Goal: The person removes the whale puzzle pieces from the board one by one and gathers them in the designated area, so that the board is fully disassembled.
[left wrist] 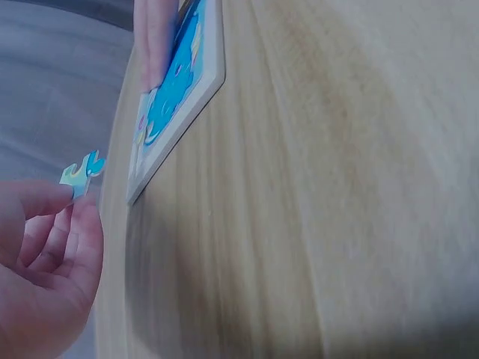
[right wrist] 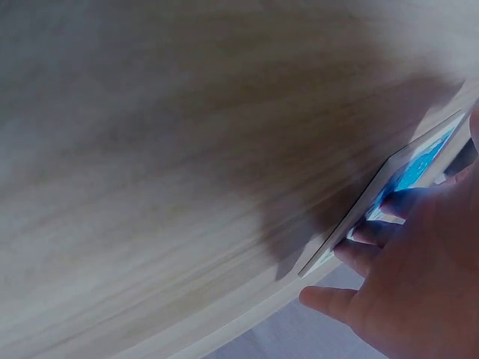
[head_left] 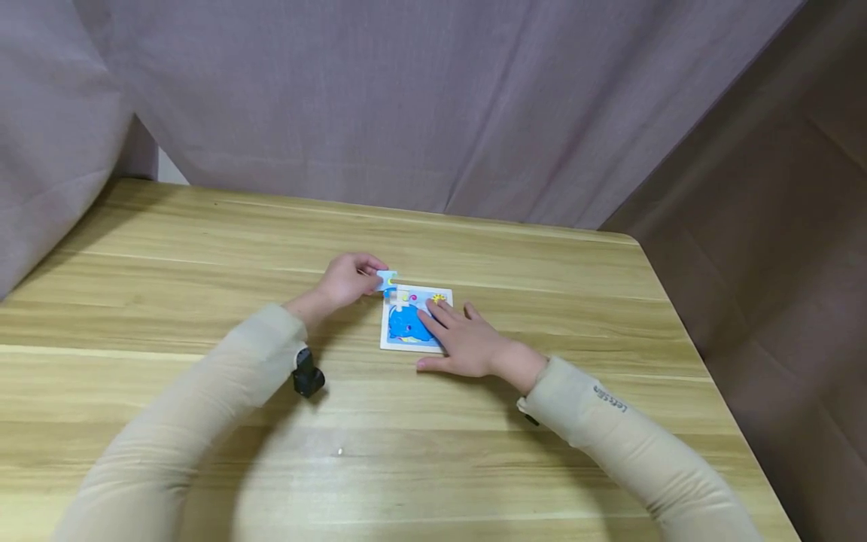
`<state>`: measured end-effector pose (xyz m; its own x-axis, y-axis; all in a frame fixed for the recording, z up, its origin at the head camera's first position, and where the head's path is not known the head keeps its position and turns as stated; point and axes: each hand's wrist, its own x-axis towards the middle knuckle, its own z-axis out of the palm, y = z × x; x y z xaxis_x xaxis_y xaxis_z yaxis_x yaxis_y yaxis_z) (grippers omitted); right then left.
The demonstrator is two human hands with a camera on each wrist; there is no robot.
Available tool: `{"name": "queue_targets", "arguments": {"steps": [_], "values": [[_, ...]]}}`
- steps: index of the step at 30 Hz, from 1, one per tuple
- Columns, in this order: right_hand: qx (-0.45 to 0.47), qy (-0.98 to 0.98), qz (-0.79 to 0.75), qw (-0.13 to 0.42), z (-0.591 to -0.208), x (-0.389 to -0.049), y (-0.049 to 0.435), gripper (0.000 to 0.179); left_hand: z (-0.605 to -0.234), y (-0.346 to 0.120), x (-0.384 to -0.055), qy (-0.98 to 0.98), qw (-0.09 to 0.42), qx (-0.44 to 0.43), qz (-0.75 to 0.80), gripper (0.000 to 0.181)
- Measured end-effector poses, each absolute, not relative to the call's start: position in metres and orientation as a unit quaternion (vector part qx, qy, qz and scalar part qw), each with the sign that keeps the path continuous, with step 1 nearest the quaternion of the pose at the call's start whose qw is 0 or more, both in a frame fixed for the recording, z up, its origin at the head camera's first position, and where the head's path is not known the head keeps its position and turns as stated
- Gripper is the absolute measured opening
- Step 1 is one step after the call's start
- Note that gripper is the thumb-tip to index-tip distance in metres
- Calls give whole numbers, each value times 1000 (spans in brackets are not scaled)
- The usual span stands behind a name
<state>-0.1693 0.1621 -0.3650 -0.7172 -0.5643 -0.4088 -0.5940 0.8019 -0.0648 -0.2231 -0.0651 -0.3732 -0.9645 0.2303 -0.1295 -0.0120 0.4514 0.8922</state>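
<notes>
At the far left, a greyish curtain [head_left: 54, 113] hung down past the worktop [head_left: 169, 316] and ran along behind it. Your left arm, in a cream sleeve [head_left: 183, 406], reached forward, with a small black device [head_left: 308, 374] at the wrist. Your left hand [head_left: 344, 280] had its thumb and fingertips clamped on a puzzle piece [head_left: 386, 279], light blue with a darker blue knob. You held that piece by the upper left corner of the puzzle board [head_left: 409, 348]; the left wrist view showed the two apart. The board lay flat on the worktop, white-rimmed, with a blue animal [head_left: 403, 322] pictured on it and a pale patch near its upper left corner. Your right hand [head_left: 470, 346] lay across the board's right side, its straight fingers apart, the thumb stretched past the lower edge. Your right sleeve [head_left: 637, 436] bore dark lettering, and a brown cloth [head_left: 765, 226] hung at the far right.
</notes>
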Motion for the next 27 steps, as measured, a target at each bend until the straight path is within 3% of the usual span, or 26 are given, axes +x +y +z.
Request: {"name": "queue_targets", "arguments": {"steps": [27], "values": [[-311,928,31,203,-367,-170,166,87,-366,-133,-226,830,138,57,537,28]]}}
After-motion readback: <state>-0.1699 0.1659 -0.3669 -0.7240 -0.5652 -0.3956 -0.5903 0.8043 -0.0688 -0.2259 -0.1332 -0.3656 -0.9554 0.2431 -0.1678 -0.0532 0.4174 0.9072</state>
